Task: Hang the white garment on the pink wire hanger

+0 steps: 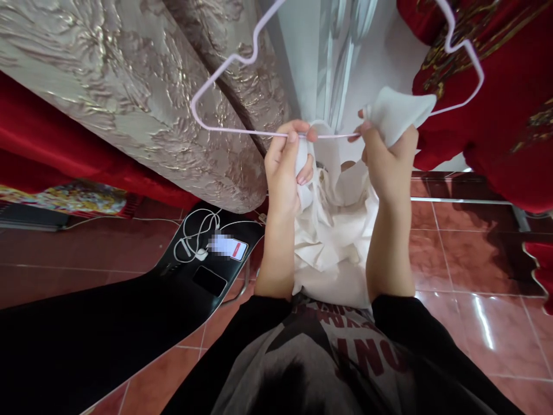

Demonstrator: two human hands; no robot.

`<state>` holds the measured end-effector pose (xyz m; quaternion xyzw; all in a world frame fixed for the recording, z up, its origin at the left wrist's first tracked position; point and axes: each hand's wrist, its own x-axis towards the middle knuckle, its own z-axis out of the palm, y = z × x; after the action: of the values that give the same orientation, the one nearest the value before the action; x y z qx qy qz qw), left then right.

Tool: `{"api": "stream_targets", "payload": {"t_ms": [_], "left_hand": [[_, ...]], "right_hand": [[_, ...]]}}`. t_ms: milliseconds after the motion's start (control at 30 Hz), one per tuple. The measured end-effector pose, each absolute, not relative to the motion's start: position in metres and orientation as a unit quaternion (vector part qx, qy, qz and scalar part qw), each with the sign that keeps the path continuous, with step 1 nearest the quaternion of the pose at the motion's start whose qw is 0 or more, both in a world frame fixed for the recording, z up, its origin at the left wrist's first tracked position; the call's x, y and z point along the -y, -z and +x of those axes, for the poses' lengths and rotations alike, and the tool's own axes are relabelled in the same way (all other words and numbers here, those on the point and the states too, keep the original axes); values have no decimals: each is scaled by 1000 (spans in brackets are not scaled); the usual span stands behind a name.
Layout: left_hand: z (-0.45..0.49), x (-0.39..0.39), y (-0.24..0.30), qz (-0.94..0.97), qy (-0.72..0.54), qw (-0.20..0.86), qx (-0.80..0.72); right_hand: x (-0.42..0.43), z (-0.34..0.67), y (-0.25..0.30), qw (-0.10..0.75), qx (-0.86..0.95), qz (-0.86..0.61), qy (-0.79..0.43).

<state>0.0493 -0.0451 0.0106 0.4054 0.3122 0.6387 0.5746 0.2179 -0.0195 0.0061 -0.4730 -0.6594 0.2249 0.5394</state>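
Observation:
A pale pink wire hanger (224, 66) is held up in front of me, its bottom bar running between both hands. My left hand (286, 167) is closed around the bar and a fold of a white garment (334, 230). My right hand (386, 158) is closed too, pinching another part of the white cloth at the bar. The garment hangs down between my forearms toward my lap.
A black table (108, 323) at lower left carries a white cable (196, 233), a phone (228, 248) and a dark phone (209, 280). A beige embossed curtain (129, 98) hangs at left, red cloth (505, 115) at right. Red tiled floor (466, 271) lies below.

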Motion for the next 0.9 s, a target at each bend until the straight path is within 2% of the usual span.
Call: {"api": "stream_targets", "payload": {"t_ms": [267,400,533,733,900], "left_hand": [[14,42,-19,232,-739,494,-395],[-16,40,-46,244,-743,475,-404],[-31,40,-70,351,-714,410,-445],[-54,41,-79,430,-716,342,-431],[-56,33,-87,432,-728,382,-371]], "right_hand": [[18,216,2,655,589,-437,-182],[21,219,3,645,593,-443,-189],[22,213,5,629,606,-444,-202],[14,206,10,618,612,-439,-224],[11,217,15,616,595,-468,-219]]}}
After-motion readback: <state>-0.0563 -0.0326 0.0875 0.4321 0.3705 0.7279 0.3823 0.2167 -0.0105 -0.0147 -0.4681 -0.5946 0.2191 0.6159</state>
